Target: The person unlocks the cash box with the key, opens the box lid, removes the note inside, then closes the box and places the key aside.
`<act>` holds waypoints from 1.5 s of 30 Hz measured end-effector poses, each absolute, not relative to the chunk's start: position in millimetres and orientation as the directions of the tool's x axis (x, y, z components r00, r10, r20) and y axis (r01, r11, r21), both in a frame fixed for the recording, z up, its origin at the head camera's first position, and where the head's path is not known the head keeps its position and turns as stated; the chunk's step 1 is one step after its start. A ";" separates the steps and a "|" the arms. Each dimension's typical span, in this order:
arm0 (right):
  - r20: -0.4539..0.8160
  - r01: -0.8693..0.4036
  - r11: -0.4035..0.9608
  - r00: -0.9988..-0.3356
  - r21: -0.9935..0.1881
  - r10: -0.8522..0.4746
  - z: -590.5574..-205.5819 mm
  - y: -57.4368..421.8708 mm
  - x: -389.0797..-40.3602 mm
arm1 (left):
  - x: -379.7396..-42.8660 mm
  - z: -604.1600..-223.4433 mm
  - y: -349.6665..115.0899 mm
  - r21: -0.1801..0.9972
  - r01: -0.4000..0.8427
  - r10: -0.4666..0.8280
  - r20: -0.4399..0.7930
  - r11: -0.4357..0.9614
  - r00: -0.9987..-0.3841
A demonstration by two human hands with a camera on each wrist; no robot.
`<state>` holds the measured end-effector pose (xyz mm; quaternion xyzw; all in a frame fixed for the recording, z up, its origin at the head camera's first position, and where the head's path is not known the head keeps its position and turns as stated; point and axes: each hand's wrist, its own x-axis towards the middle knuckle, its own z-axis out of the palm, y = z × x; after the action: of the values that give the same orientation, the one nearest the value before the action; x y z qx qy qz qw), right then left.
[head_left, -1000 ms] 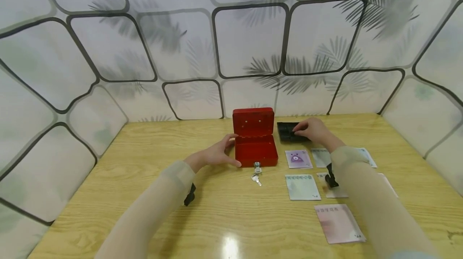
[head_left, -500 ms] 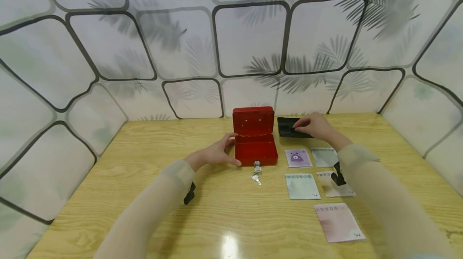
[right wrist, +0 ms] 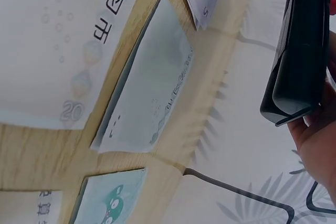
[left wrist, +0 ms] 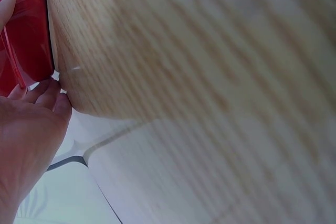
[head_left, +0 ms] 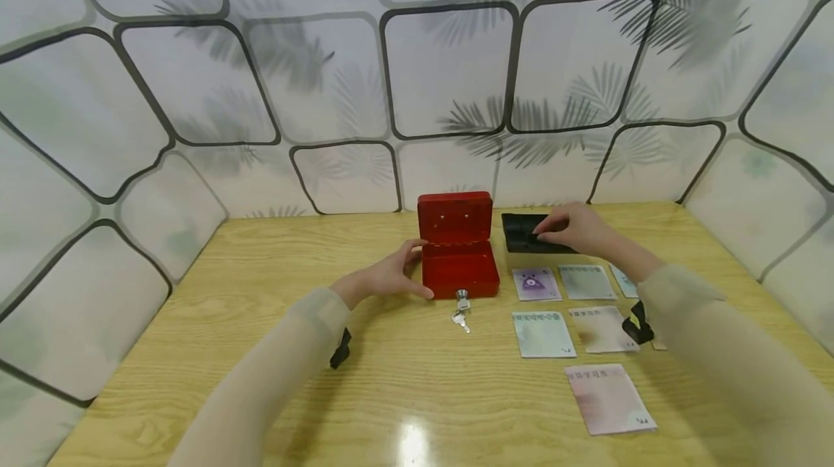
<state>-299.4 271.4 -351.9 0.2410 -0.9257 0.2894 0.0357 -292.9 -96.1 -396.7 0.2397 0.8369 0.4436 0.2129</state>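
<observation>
An open red cash box [head_left: 455, 215] stands mid-table, lid raised, with a small key ring and keys [head_left: 461, 319] hanging from its front lock. My left hand [head_left: 389, 276] holds the box by its left side, thumb at the front corner and fingers at the rear. In the left wrist view, those fingers touch the box's red wall [left wrist: 32, 35]. My right hand [head_left: 578, 228] pinches a black compartment tray [head_left: 518, 234] with thumb and fingers, just right of the box. The tray [right wrist: 302, 61] looks raised and tilted in the right wrist view; part of it is behind the hand.
Stacks of play banknotes lie in rows at the right, including a purple one [head_left: 537, 284], a pale green one [head_left: 544, 335] and a pink one [head_left: 609, 400]. A patterned curtain wall [head_left: 449, 76] rises behind the wooden table [head_left: 287, 250].
My right hand has lifted and tilted the black tray and shifted it slightly right. The left hand has stayed at the cash box.
</observation>
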 end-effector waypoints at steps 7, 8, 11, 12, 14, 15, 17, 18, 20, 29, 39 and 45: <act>0.230 -0.501 0.687 -0.861 -0.526 -0.453 -343.6 271.8 -283.4 | -292.2 -395.7 -96.2 0.847 0.216 0.594 -0.139 0.486 -0.792; 0.234 -0.504 0.684 -0.860 -0.528 -0.453 -342.9 270.9 -281.4 | -292.3 -395.6 -96.1 0.847 0.216 0.593 -0.139 0.487 -0.793; 0.242 -0.514 0.679 -0.854 -0.523 -0.460 -341.7 267.1 -276.8 | -292.3 -395.4 -95.5 0.847 0.216 0.594 -0.139 0.486 -0.792; 0.242 -0.515 0.677 -0.853 -0.525 -0.462 -341.6 265.2 -275.5 | -292.2 -395.3 -95.4 0.847 0.215 0.594 -0.139 0.485 -0.792; 0.236 -0.517 0.673 -0.851 -0.530 -0.468 -341.4 261.1 -273.2 | -292.0 -395.2 -95.1 0.850 0.214 0.595 -0.139 0.482 -0.791; 0.233 -0.518 0.669 -0.850 -0.534 -0.472 -341.4 258.6 -272.2 | -291.7 -395.1 -95.0 0.850 0.213 0.596 -0.140 0.482 -0.791; 0.226 -0.519 0.659 -0.847 -0.544 -0.481 -341.2 252.6 -270.3 | -291.1 -395.0 -95.4 0.850 0.211 0.595 -0.141 0.483 -0.791; 0.224 -0.521 0.657 -0.845 -0.544 -0.485 -341.2 249.4 -269.6 | -290.8 -394.8 -95.6 0.850 0.210 0.594 -0.142 0.483 -0.792; 0.229 -0.535 0.646 -0.836 -0.545 -0.499 -340.6 242.7 -268.1 | -290.2 -394.5 -95.9 0.849 0.209 0.594 -0.144 0.485 -0.792; 0.239 -0.558 0.618 -0.817 -0.553 -0.524 -342.7 215.2 -270.8 | -290.7 -395.0 -96.4 0.843 0.211 0.587 -0.145 0.495 -0.796; 0.181 -0.512 0.613 -0.835 -0.602 -0.520 -348.3 185.7 -276.1 | -291.2 -395.1 -95.9 0.841 0.218 0.588 -0.140 0.495 -0.796; 0.171 -0.503 0.602 -0.836 -0.620 -0.522 -354.3 170.2 -279.3 | -290.3 -394.1 -95.8 0.831 0.215 0.582 -0.153 0.513 -0.798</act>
<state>-279.3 170.2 -354.3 0.2864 -0.8950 0.3417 -0.0139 -290.3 -95.8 -394.1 0.2363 0.8434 0.4335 0.2120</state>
